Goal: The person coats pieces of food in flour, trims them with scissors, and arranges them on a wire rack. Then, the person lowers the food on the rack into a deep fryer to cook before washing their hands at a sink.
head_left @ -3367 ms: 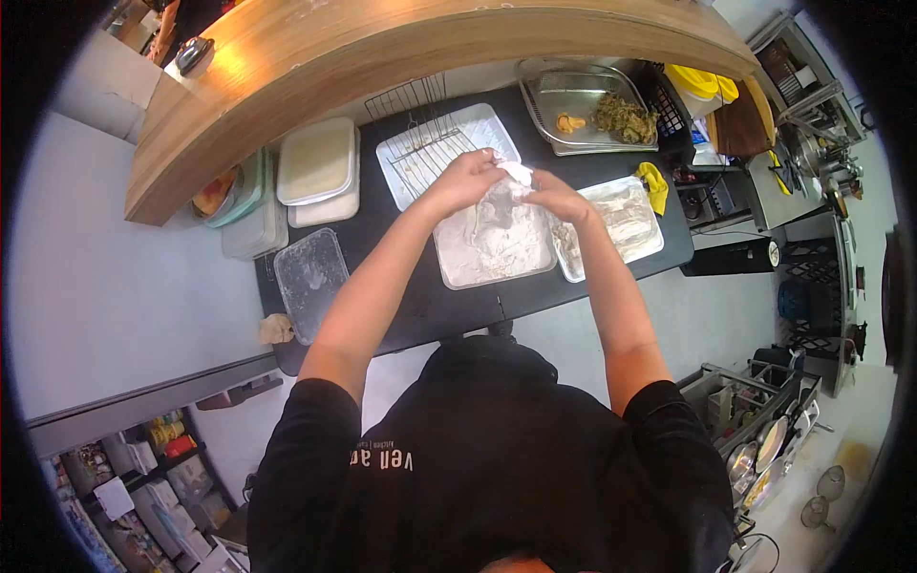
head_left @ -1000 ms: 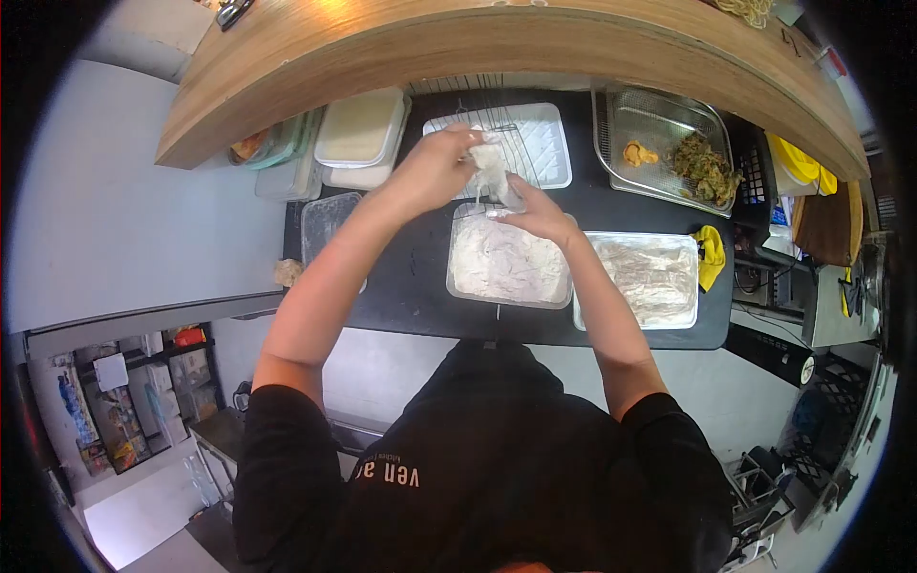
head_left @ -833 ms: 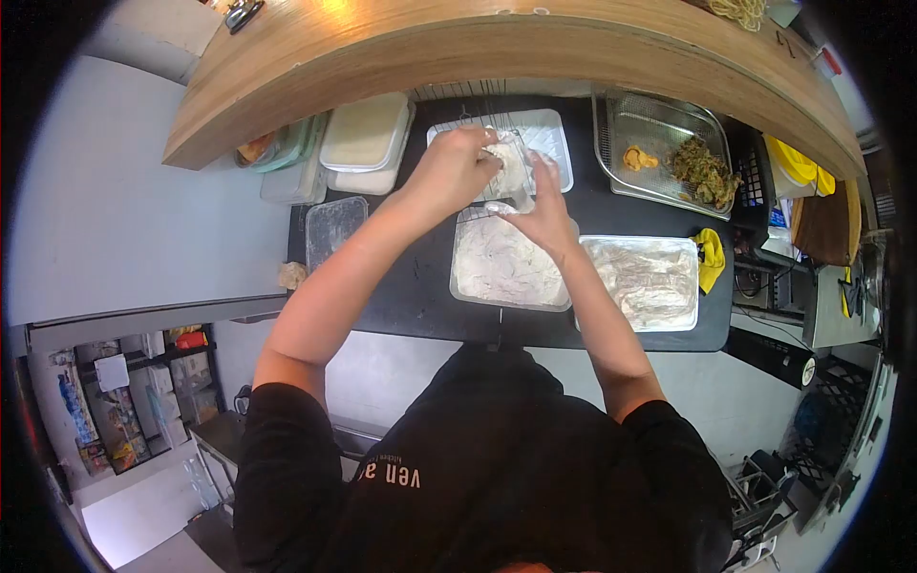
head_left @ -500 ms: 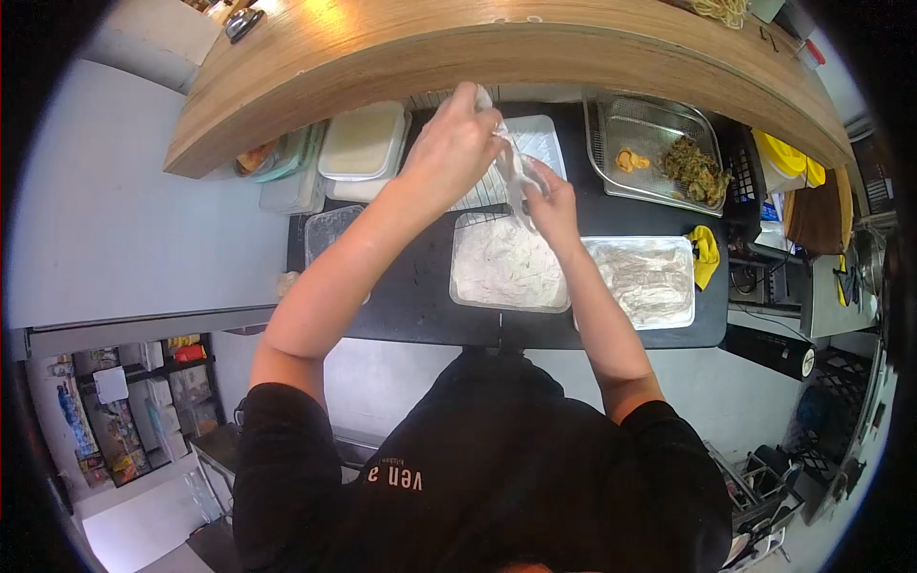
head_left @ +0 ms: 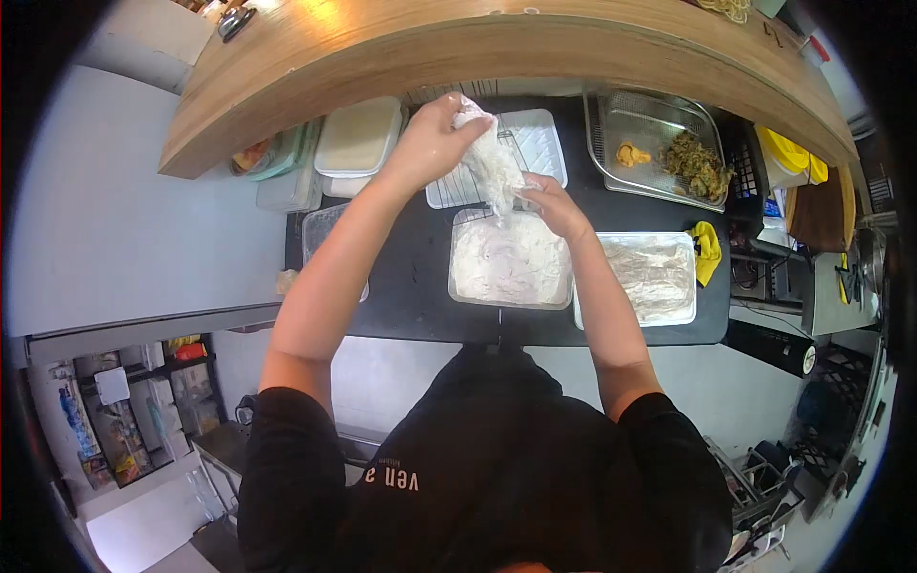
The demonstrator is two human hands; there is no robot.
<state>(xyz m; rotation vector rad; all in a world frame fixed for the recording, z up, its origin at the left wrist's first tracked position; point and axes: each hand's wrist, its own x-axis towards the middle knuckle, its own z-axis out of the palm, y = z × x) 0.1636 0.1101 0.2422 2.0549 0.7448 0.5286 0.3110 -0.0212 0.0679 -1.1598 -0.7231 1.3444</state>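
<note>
A limp, white-powdered strip (head_left: pixel 495 162) hangs stretched between my hands; its kind is hidden under the coating. My left hand (head_left: pixel 435 143) pinches its upper end, fingers and thumb closed around it. At the lower end, my right hand (head_left: pixel 556 205) grips the strip's edge. Just below lies a shallow tray of white powder (head_left: pixel 511 272), which looks like flour. Behind the strip are a wire rack (head_left: pixel 463 186) and a white ridged tray (head_left: pixel 540 143). To the right of the powder, a white tray (head_left: pixel 691 296) holds flat, pale powdered pieces.
A metal strainer tray (head_left: pixel 611 124) with greenish-brown clumps and an orange piece stands at the back right. White lidded containers (head_left: pixel 358 138) stand back left. The wooden shelf (head_left: pixel 497 48) overhangs the black counter (head_left: pixel 406 286). A yellow cloth (head_left: pixel 706 253) lies at the right.
The strip is now spread wider, showing a broad white surface. My left hand has moved slightly left and down; my right hand sits a little lower.
</note>
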